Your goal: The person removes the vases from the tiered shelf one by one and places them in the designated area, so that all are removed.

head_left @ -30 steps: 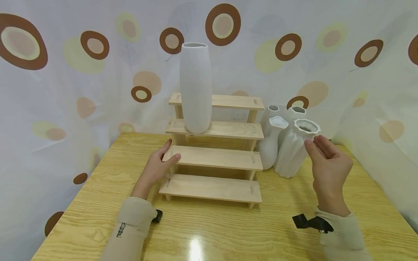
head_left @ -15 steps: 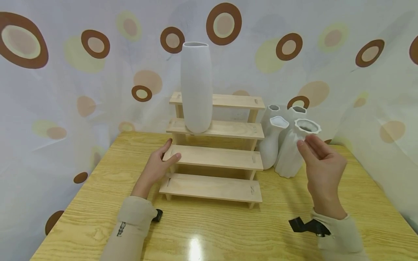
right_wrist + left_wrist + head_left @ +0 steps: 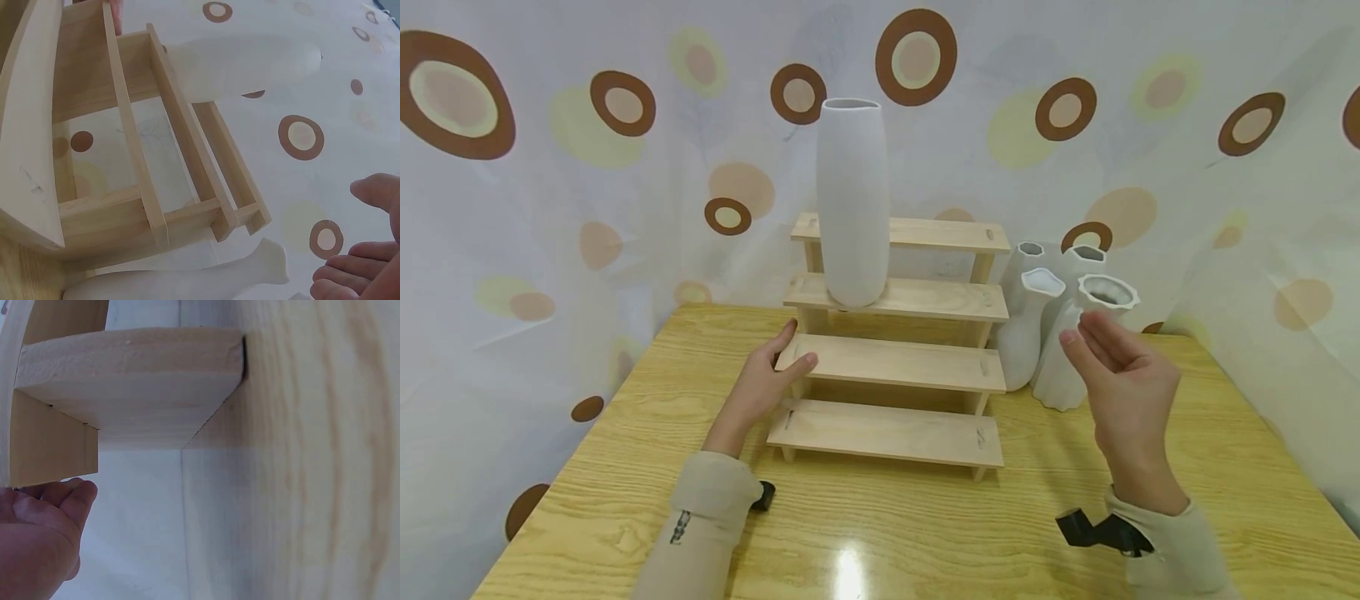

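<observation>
Right hand [image 3: 1123, 375] hovers open and empty at centre right, just before the ribbed white vase [image 3: 1078, 346]. Grasp that vase mid-body, clear of neighbouring vases. Left hand [image 3: 763, 383] rests open against the wooden step shelf [image 3: 891, 362], steadying it.

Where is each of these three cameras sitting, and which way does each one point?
Head: worn on the head, looking forward and down at the yellow wooden table, the pale stepped wooden shelf and tall white ceramic vase; both the left hand and right hand and their sleeves show.
Left wrist: beside the shelf's end, close up on a board; only fingers show.
Right wrist: low, looking across the shelf towards the dotted curtain; fingertips show.
Shared: the shelf appears in all three; head and right wrist both show the tall vase.
</observation>
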A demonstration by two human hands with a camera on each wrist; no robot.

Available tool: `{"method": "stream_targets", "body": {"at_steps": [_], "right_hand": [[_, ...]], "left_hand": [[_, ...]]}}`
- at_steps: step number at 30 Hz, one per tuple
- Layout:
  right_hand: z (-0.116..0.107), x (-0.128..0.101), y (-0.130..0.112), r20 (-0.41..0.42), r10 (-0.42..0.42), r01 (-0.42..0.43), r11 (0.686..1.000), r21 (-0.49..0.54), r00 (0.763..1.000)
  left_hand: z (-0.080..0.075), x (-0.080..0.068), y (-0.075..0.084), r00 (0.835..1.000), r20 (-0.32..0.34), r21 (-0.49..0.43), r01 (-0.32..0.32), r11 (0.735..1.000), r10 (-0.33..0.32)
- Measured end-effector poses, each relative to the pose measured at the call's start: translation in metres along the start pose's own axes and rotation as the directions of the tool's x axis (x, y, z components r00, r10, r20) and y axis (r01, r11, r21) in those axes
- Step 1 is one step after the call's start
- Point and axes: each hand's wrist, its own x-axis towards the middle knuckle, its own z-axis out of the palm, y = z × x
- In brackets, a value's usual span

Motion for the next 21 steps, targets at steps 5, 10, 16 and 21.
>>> {"method": "stream_targets", "body": {"at_steps": [5, 10, 16, 21], "right_hand": [[0.005, -0.005, 0.0, 0.049, 0.006, -0.006, 1.0, -0.005, 0.999], [0.011, -0.011, 0.001, 0.144, 0.005, 0.003, 0.998, -0.056, 0.99], [0.017, -0.016, 0.004, 0.222, -0.004, 0.027, 0.995, -0.101, 0.975], [0.022, -0.017, 0.006, 0.231, -0.011, 0.036, 0.994, -0.104, 0.973]], "left_hand": [[0.0, 0.0, -0.002, 1.0, 0.0, -0.002, 0.001, 1.0, -0.001], [0.001, 0.001, -0.001, 1.0, -0.002, 0.0, -0.003, 1.0, 0.003], [0.001, 0.0, -0.002, 1.0, -0.009, 0.0, -0.004, 1.0, 0.004], [0.001, 0.001, -0.003, 1.0, -0.013, -0.01, 0.0, 1.0, 0.0]]}}
